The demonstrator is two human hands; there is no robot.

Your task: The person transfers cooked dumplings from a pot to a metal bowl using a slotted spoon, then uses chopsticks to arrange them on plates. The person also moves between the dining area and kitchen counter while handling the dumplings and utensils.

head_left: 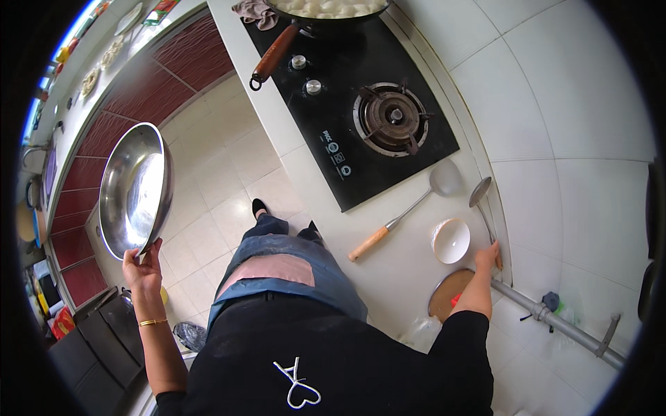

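A shiny stainless steel bowl (136, 192) is tilted on its side at the left, gripped at its lower rim by my left hand (143, 268). Across the counter, my right hand (487, 256) is closed around the wooden handle of a skimmer ladle (479, 192), whose head points toward the stove. Just left of that hand stands a small white bowl (451, 241). A wok spatula (403, 210) with a wooden handle lies diagonally between this bowl and the stove.
On the black gas stove (312, 130), a wok (328, 21) holds pale, rounded food, its wooden handle (278, 52) jutting over the counter edge. The nearer burner (395, 117) is bare. A round brown board (445, 291) lies beneath my right forearm. A grey pipe (562, 322) runs along the wall.
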